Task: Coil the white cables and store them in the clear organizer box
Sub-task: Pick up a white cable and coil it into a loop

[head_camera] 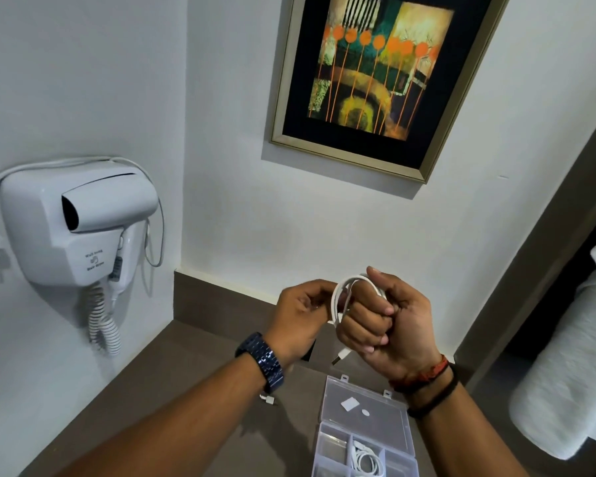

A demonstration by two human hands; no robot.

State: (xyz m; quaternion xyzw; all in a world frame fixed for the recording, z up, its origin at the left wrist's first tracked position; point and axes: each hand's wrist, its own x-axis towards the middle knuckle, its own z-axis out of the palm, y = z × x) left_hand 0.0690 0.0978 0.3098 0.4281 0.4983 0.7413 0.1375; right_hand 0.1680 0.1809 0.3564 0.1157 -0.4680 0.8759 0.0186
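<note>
So both hands are up in front of the wall, above the grey counter, working one white cable. The right hand is curled into a fist with the cable looped around its fingers, thumb pressing on top of the loop, so it's clenched on that coil. The left hand is just beside it, fingers pinched together on the near side of the same loop. The USB plug at the cable's end dangles below the right fist, not touching anything.

Down on the counter, near the bottom edge of the view, sits the clear organizer box, with its lid flipped open and lying flat behind it. One middle compartment already has a coiled white cable in it. The compartments around it look bare as far as I can see, though the box is cut off by the frame. A small white connector pokes out on the counter under the left wrist, which wears a dark blue watch. The right wrist has red and black bands.

Other stuff: a white wall-mounted hair dryer on the left, a framed painting up top, and a rolled white towel on the right.
</note>
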